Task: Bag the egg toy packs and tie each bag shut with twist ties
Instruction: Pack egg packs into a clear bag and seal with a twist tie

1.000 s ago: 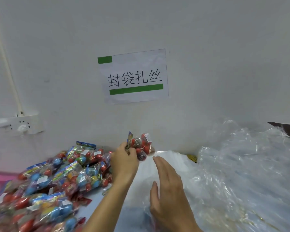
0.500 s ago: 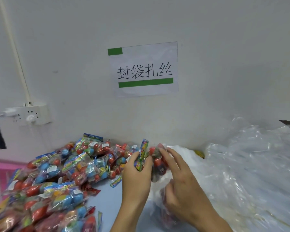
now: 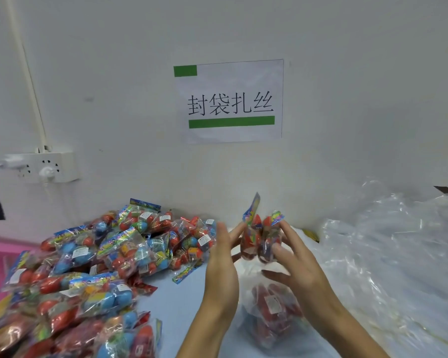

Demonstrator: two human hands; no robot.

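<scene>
Red and blue plastic eggs are showing through the crinkled wrap of two egg toy packs that the person is holding upright between both hands, above the table and just over a clear bag that is already carrying more red eggs. The left hand is pressing against the packs' left side with nearly straight fingers, palm facing inward. The right hand is gripping them from the right, its fingers curling round the wrap and its thumb reaching underneath. The printed header cards are sticking up past the fingertips.

A big pile of packs is lying to the left of the hands, spreading toward the wall and running off the bottom-left corner. A heap of clear bags is filling the right side, its edge blurring into glare. The open bag's mouth is sitting behind the right wrist, so how wide it is gaping is hard to tell. A paper sign is hanging on the wall above, and a power strip is sitting at the left.
</scene>
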